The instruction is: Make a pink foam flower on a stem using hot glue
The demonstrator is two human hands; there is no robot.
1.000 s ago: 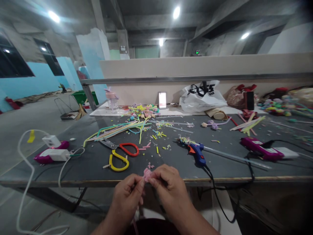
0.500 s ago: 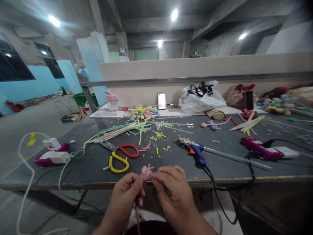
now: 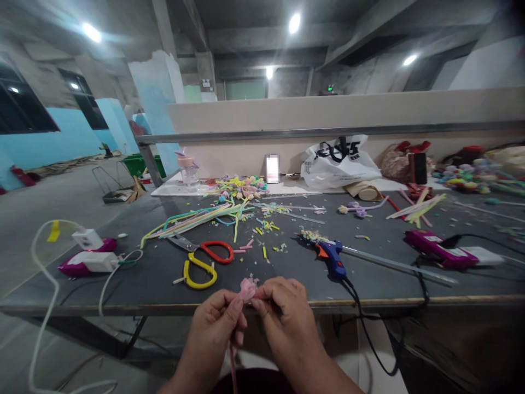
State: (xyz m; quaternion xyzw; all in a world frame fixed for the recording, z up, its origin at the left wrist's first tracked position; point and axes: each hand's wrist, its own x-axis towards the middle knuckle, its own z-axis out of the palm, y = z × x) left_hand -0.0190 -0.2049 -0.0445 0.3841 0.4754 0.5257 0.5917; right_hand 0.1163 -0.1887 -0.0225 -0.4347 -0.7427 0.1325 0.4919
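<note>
A small pink craft flower (image 3: 247,289) with a long pink stem (image 3: 233,368) is between my hands at the table's front edge. My left hand (image 3: 219,323) is closed on the flower's base, thumb and finger pinching it, and the stem hangs below. My right hand (image 3: 283,317) pinches the flower's right side, its fingertips partly hiding what they grip. Just beyond lie scissors (image 3: 200,265) with one red and one yellow handle. To the right, a blue glue gun (image 3: 335,260) rests with a clear glue stick in its back.
Coloured fuzzy stems (image 3: 197,221) and finished flowers (image 3: 240,187) lie at the middle back. Cut scraps are scattered about. Purple power strips (image 3: 77,267) with white plugs and cables sit at the left and right. A phone (image 3: 272,168), a cup (image 3: 189,174) and a white bag (image 3: 340,164) stand at the back.
My right fingertips have moved in closer against the pink flower. My left hand keeps its pinch, and the table things stay put.
</note>
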